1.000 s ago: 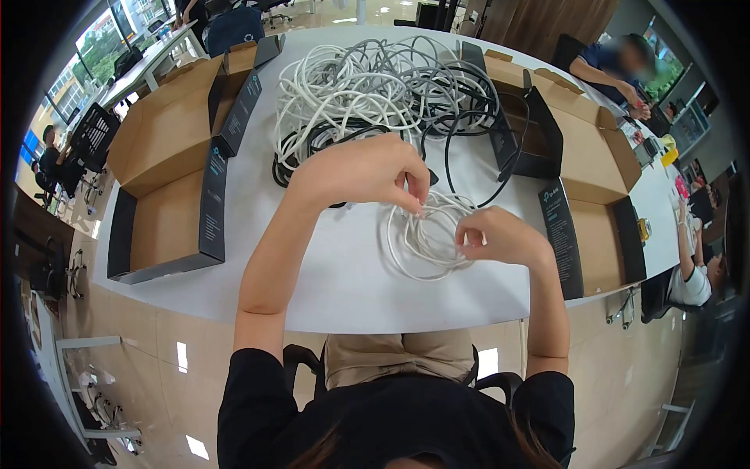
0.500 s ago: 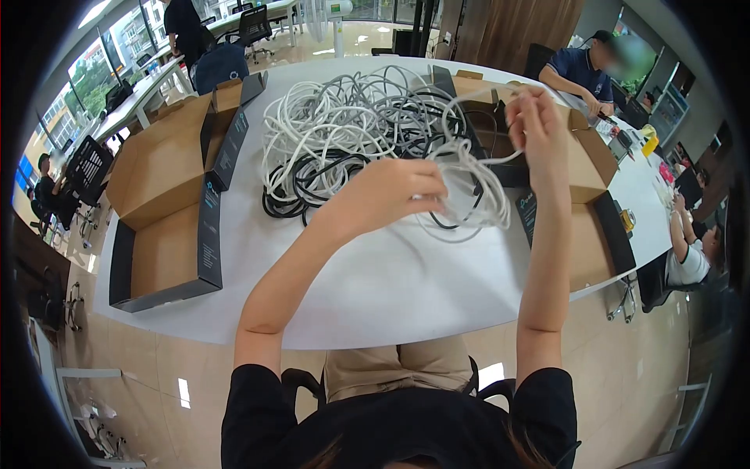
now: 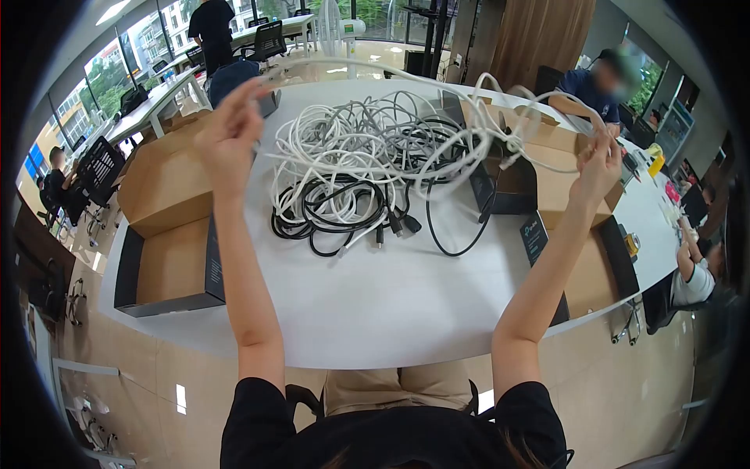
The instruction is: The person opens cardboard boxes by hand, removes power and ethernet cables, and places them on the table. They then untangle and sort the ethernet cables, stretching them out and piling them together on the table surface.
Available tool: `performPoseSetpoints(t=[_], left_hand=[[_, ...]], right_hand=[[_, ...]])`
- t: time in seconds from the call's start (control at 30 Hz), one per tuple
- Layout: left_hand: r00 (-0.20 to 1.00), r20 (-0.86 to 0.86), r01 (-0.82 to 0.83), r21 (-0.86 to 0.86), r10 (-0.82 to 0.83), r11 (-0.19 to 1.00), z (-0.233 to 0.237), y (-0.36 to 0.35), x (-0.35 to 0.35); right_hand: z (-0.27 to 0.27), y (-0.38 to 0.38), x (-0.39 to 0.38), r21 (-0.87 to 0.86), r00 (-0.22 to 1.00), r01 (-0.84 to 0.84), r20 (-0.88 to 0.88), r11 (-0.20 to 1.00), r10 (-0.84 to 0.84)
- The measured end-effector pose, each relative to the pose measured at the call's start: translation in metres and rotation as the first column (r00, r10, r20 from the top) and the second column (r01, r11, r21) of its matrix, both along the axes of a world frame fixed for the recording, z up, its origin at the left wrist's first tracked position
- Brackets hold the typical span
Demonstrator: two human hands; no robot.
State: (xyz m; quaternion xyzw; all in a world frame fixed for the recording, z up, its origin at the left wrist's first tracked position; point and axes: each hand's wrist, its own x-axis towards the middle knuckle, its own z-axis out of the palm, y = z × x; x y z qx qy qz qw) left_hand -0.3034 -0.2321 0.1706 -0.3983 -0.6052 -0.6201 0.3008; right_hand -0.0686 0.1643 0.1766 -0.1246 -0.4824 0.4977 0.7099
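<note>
A white cable (image 3: pixel 375 67) is stretched in the air between my hands, with loops bunched nearer the right end. Its left part is pinched in my left hand (image 3: pixel 228 133), raised above the left box. My right hand (image 3: pixel 598 166) grips another part of it over the right box. Below lies a tangled pile of white and grey cables (image 3: pixel 332 141). Black cables (image 3: pixel 344 207) lie coiled at its front, with several plugs (image 3: pixel 398 227) showing on the white table (image 3: pixel 391 313).
An open cardboard box (image 3: pixel 172 262) stands on the left side of the table. Another open box (image 3: pixel 582 270) is at the right. Across the table's far right sits a person in a dark shirt (image 3: pixel 582 98). A fan (image 3: pixel 351 30) stands behind the table.
My hands have moved far apart, the left one up and leftward, the right one outward and slightly down. The white cable, bunched between them before, is now pulled out long.
</note>
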Motion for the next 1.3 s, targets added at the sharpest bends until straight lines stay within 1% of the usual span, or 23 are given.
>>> performPoseSetpoints(t=[0.07,0.13,0.17,0.27,0.37,0.4,0.47,0.57,0.63,0.67,0.7,0.77,0.8,0.87,0.9,0.97,1.03,1.07,1.13,1.17,1.23,1.27,1.3], left_hand=[[0.999,0.006,0.034,0.18,-0.036,0.983,-0.003,-0.022,-0.026],[0.993,0.085,-0.101,0.231,0.083,0.968,-0.008,-0.04,-0.045],[0.982,0.131,-0.168,0.245,0.139,0.955,-0.014,-0.049,-0.053],[0.972,0.221,-0.184,0.48,0.084,0.858,-0.037,-0.068,-0.093],[0.977,0.209,-0.156,0.581,0.039,0.799,-0.059,-0.068,-0.125],[0.971,0.237,-0.112,0.591,-0.039,0.799,-0.062,-0.066,-0.126],[0.939,0.283,-0.026,0.619,-0.193,0.785,-0.069,-0.06,-0.128],[0.95,0.303,-0.103,0.534,-0.076,0.839,-0.06,-0.036,-0.112],[0.959,0.267,-0.065,0.527,-0.093,0.848,-0.053,-0.016,-0.099],[0.974,0.165,0.044,0.527,-0.153,0.849,-0.055,-0.009,-0.1],[0.975,0.143,0.075,0.508,-0.17,0.858,-0.057,-0.003,-0.101],[0.976,0.183,0.029,0.432,-0.119,0.901,-0.059,0.01,-0.098],[0.99,0.141,-0.051,0.308,0.007,0.95,-0.064,0.012,-0.104],[0.972,0.009,-0.233,0.06,0.233,0.971,-0.086,0.017,-0.12],[0.963,0.094,-0.247,-0.065,0.253,0.967,-0.099,0.019,-0.126],[0.916,0.25,-0.233,-0.308,0.315,0.922,-0.12,0.021,-0.136],[0.901,0.283,-0.182,-0.441,0.329,0.879,-0.119,0.016,-0.133],[0.891,0.3,-0.155,-0.503,0.34,0.85,-0.119,0.012,-0.131],[0.856,0.245,-0.266,-0.547,0.456,0.794,-0.113,0.007,-0.124],[0.832,0.216,-0.32,-0.565,0.511,0.76,-0.108,0.004,-0.122],[0.852,0.193,-0.315,-0.554,0.487,0.77,-0.102,-0.001,-0.123],[0.86,0.184,-0.312,-0.547,0.476,0.777,-0.098,-0.003,-0.122],[0.888,0.179,-0.281,-0.519,0.424,0.807,-0.089,-0.004,-0.114]], right_hand=[[-0.014,0.024,0.012,-0.036,0.996,-0.056,-0.077,0.998,0.053],[-0.018,0.034,0.021,-0.029,0.973,-0.182,-0.146,0.983,0.176],[-0.018,0.036,0.023,-0.052,0.971,-0.181,-0.167,0.982,0.171],[-0.016,0.039,0.032,-0.12,0.952,-0.224,-0.239,0.967,0.191],[-0.018,0.042,0.025,-0.076,0.926,-0.279,-0.284,0.957,0.248],[-0.015,0.033,0.019,-0.121,0.924,-0.248,-0.328,0.961,0.197],[-0.025,0.047,0.004,-0.115,0.899,-0.317,-0.352,0.941,0.26],[-0.029,0.03,-0.029,-0.073,0.892,-0.338,-0.343,0.938,0.295],[-0.031,0.018,-0.058,-0.012,0.905,-0.294,-0.325,0.956,0.274],[-0.028,0.013,-0.074,-0.019,0.921,-0.268,-0.298,0.963,0.25],[-0.025,0.009,-0.09,-0.027,0.936,-0.24,-0.272,0.97,0.224],[-0.019,0.0,-0.127,-0.005,0.957,-0.212,-0.201,0.977,0.207],[-0.024,0.0,-0.148,0.05,0.98,-0.167,-0.099,0.985,0.171],[-0.04,0.008,-0.183,0.284,0.94,-0.166,0.336,0.944,0.064],[-0.053,0.01,-0.192,0.363,0.797,-0.2,0.6,0.91,-0.064],[-0.077,0.012,-0.205,0.264,0.517,-0.391,0.855,0.882,-0.027],[-0.096,0.007,-0.202,0.475,0.423,-0.288,0.842,0.832,-0.334],[-0.102,0.008,-0.198,0.515,0.393,-0.247,0.827,0.821,-0.401],[-0.099,-0.011,-0.176,0.595,0.328,-0.171,0.786,0.785,-0.524],[-0.095,-0.025,-0.166,0.646,0.418,-0.168,0.731,0.745,-0.54],[-0.079,-0.066,-0.144,0.739,0.585,-0.144,0.6,0.658,-0.546],[-0.065,-0.087,-0.134,0.65,0.599,-0.279,0.693,0.707,-0.4],[-0.052,-0.108,-0.126,0.528,0.545,-0.444,0.8,0.724,-0.249]])
